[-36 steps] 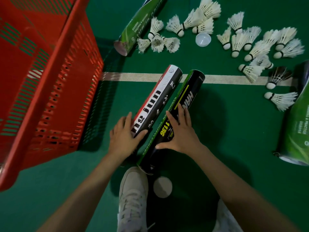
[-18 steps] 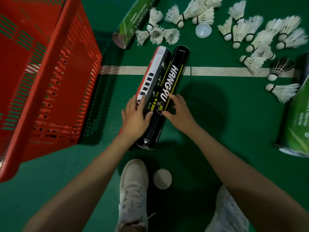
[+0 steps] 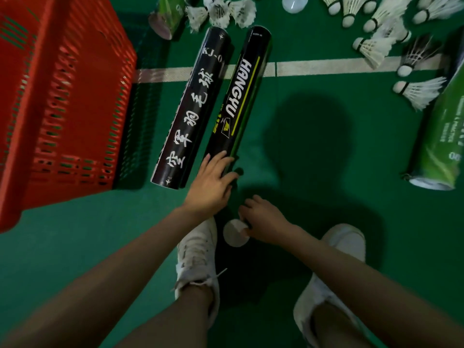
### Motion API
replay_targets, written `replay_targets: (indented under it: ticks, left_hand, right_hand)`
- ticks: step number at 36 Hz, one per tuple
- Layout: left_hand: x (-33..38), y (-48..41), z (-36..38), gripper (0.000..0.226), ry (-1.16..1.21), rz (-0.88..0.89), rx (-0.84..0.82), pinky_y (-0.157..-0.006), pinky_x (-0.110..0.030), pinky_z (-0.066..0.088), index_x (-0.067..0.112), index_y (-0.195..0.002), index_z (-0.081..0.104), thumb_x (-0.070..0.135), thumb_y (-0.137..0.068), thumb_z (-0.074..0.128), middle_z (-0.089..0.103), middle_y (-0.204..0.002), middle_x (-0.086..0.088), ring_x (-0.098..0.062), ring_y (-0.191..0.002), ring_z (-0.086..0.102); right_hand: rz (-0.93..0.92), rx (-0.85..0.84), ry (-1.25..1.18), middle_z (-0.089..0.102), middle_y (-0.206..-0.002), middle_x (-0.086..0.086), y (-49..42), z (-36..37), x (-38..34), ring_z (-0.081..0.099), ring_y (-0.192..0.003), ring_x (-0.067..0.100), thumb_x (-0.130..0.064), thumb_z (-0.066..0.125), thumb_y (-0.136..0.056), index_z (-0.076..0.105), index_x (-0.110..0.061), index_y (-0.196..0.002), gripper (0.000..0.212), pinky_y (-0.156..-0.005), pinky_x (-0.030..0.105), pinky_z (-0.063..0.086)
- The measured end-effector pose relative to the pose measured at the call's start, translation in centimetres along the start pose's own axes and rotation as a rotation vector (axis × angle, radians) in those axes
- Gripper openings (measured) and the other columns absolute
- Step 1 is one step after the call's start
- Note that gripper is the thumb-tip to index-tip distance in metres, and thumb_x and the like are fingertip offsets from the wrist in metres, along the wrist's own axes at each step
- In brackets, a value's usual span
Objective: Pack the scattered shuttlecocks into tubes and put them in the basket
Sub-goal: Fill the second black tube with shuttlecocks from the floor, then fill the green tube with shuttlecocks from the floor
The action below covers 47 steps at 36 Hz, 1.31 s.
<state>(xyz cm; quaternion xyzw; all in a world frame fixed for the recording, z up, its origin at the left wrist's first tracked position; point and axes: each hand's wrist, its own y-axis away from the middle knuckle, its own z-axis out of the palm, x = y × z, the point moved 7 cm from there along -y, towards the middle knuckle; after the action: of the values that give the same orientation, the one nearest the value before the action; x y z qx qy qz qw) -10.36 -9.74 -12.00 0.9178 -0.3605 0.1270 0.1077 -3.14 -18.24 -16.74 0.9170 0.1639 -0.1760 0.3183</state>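
Observation:
Two dark tubes lie side by side on the green floor: a black tube with white characters [image 3: 190,109] and a black HANGYU tube [image 3: 241,96] to its right. My left hand [image 3: 213,184] grips the near end of the HANGYU tube. Just below it, my right hand [image 3: 263,219] pinches a white round cap [image 3: 234,233] lying on the floor by my shoe. Several white shuttlecocks [image 3: 376,46] are scattered at the top right, and a few more shuttlecocks [image 3: 221,11] lie at the top middle. The red basket [image 3: 62,109] stands at the left.
A green tube [image 3: 442,136] lies at the right edge, and another green tube [image 3: 168,16] at the top beside the basket. A clear cap [image 3: 295,3] lies among the shuttlecocks. My two white shoes [image 3: 198,257] stand at the bottom. A white court line [image 3: 326,67] crosses the floor.
The two tubes rolled so other printed sides face up. My right hand left the HANGYU tube and dropped to the white cap. My left hand shifted from the left tube to the HANGYU tube's near end.

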Motion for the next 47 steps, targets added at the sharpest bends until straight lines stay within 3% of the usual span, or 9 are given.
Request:
replay_targets:
  ticks: [5, 9, 17, 21, 25, 30, 32, 40, 47]
  left_hand:
    - [0.6, -0.6, -0.2, 0.026, 0.007, 0.007, 0.003, -0.113, -0.053, 0.018, 0.007, -0.103, 0.068, 0.005, -0.078, 0.067, 0.053, -0.13, -0.021, -0.04, -0.133, 0.037]
    - [1.1, -0.7, -0.2, 0.024, 0.012, 0.017, -0.001, -0.114, -0.052, 0.017, 0.007, -0.104, 0.067, 0.004, -0.081, 0.061, 0.052, -0.131, -0.021, -0.04, -0.134, 0.036]
    - [0.9, -0.2, 0.6, 0.022, -0.058, 0.045, -0.076, -0.115, -0.051, 0.013, 0.006, -0.103, 0.067, 0.007, -0.083, 0.06, 0.048, -0.136, -0.021, -0.038, -0.139, 0.028]
    - [1.1, -0.3, 1.0, 0.021, -0.1, 0.033, -0.092, -0.115, -0.05, 0.011, 0.006, -0.103, 0.068, 0.008, -0.083, 0.06, 0.049, -0.136, -0.022, -0.039, -0.138, 0.029]
    - [1.8, -1.2, 1.1, 0.027, -0.137, 0.058, -0.106, -0.109, -0.052, 0.022, 0.008, -0.097, 0.071, 0.012, -0.076, 0.055, 0.057, -0.124, -0.021, -0.041, -0.127, 0.044]
    - [3.0, -6.0, 0.8, 0.045, -0.305, 0.116, -0.281, -0.116, -0.044, 0.005, 0.015, -0.13, 0.052, 0.024, -0.087, 0.053, 0.037, -0.143, -0.012, -0.031, -0.138, 0.023]
    - [3.3, -9.1, 0.6, 0.052, -0.354, 0.136, -0.338, -0.115, -0.041, 0.009, 0.014, -0.137, 0.042, 0.032, -0.089, 0.051, 0.037, -0.142, -0.011, -0.03, -0.135, 0.026]
    - [4.3, -21.6, -0.1, 0.065, -0.303, 0.094, -0.426, -0.097, -0.043, 0.039, 0.01, -0.14, 0.031, 0.029, -0.085, 0.06, 0.038, -0.136, -0.015, -0.032, -0.125, 0.037]
    - [8.0, -25.1, 2.9, 0.081, -0.197, 0.097, -0.464, -0.099, -0.044, 0.036, 0.02, -0.146, 0.022, 0.042, -0.082, 0.066, 0.025, -0.142, -0.014, -0.032, -0.13, 0.029]
  right_hand:
    - [0.04, 0.042, -0.064, 0.051, -0.112, 0.011, -0.2, 0.2, 0.0, 0.042, -0.108, 0.028, -0.034, 0.063, -0.086, 0.053, -0.011, -0.115, 0.039, -0.084, 0.033, 0.034]
    - [-0.017, 0.051, -0.047, 0.043, -0.128, 0.011, -0.2, 0.8, -1.1, 0.036, -0.116, 0.029, -0.029, 0.063, -0.083, 0.039, -0.015, -0.138, 0.062, -0.091, 0.038, 0.035]
    - [-0.123, 0.058, 0.109, 0.036, -0.134, 0.012, 0.2, 1.1, -1.3, 0.035, -0.12, 0.031, -0.032, 0.07, -0.076, 0.038, -0.013, -0.139, 0.073, -0.092, 0.04, 0.034]
    - [0.08, 0.202, -0.041, 0.046, -0.124, 0.014, 0.1, -1.3, 2.3, 0.042, -0.113, 0.034, -0.03, 0.072, -0.07, 0.048, -0.008, -0.128, 0.066, -0.088, 0.042, 0.041]
    - [0.287, 0.324, -0.215, 0.045, -0.121, 0.018, 0.6, -4.1, 8.2, 0.047, -0.107, 0.038, -0.027, 0.074, -0.074, 0.048, -0.003, -0.126, 0.063, -0.088, 0.045, 0.045]
    - [0.579, 0.624, -0.501, 0.019, -0.149, 0.019, 1.6, -10.5, 15.2, 0.048, -0.117, 0.04, -0.005, 0.056, -0.089, 0.019, -0.006, -0.147, 0.069, -0.096, 0.043, 0.042]
    - [0.584, 0.677, -0.567, 0.009, -0.154, 0.017, 1.3, -12.5, 17.2, 0.05, -0.117, 0.038, -0.003, 0.055, -0.09, 0.011, -0.009, -0.15, 0.075, -0.099, 0.041, 0.042]
    - [0.552, 0.455, -0.503, 0.037, -0.138, 0.02, -0.7, -16.1, 22.4, 0.042, -0.124, 0.032, -0.015, 0.062, -0.089, 0.039, -0.003, -0.137, 0.055, -0.103, 0.033, 0.032]
    - [0.624, 0.556, -0.58, 0.041, -0.137, 0.016, 0.8, -18.0, 25.7, 0.042, -0.127, 0.029, -0.016, 0.063, -0.088, 0.043, -0.006, -0.136, 0.053, -0.104, 0.029, 0.03]
